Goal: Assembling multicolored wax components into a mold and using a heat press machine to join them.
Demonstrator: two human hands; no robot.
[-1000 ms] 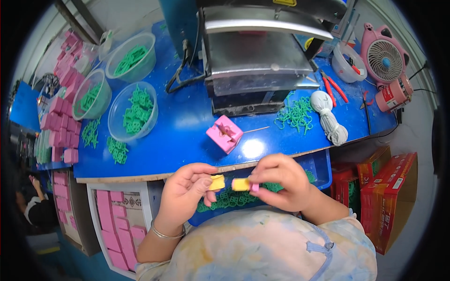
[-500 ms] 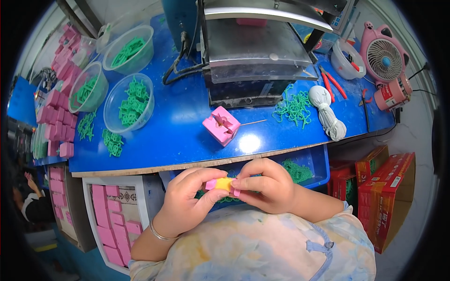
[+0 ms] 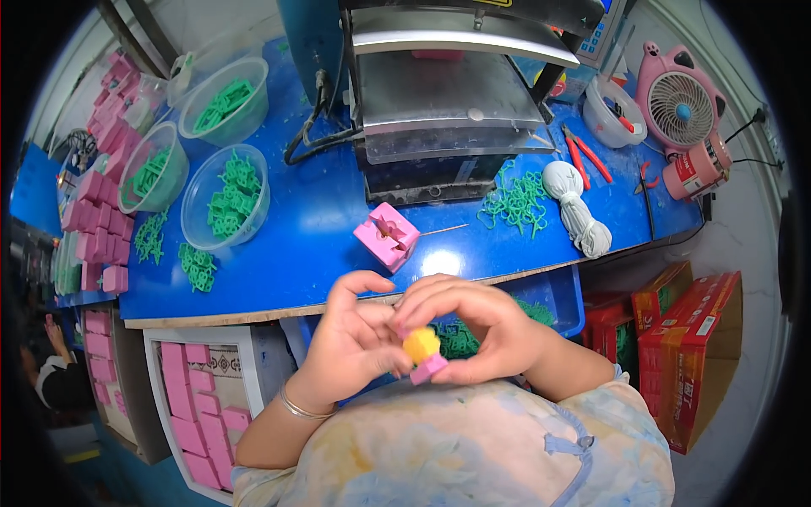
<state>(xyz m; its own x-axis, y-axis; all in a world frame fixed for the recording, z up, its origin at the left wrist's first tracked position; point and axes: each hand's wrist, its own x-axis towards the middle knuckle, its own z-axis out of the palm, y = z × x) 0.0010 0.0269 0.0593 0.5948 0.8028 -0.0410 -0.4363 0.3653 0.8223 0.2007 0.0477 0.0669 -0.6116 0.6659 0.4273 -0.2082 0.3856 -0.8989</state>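
Note:
A small soft-looking piece, yellow (image 3: pixel 421 345) with a pink end, is between my hands in front of my chest. My right hand (image 3: pixel 486 334) pinches it, thumb on the pink end and fingers curved over the top. Close beside it is my left hand (image 3: pixel 351 342), its index finger lifted and its thumb tip against or just next to the piece. Beyond them on the blue table (image 3: pixel 304 262) rests a pink cube-shaped block (image 3: pixel 387 239) with a slotted top and a thin rod (image 3: pixel 443 229) extending to its right.
A metal press (image 3: pixel 448 110) stands at the back. Clear tubs (image 3: pixel 226 198) of green pieces are at the left. Green loops (image 3: pixel 515 198), a white cloth bundle (image 3: pixel 577 209), red-handled pliers (image 3: pixel 587 159) and a pink fan (image 3: pixel 683 106) are at the right. A blue tray (image 3: pixel 570 304) sits below the edge.
The piece has turned from lying level between both hands to a tilted position, its pink end down. My left index finger has lifted away from it. The view has shifted slightly.

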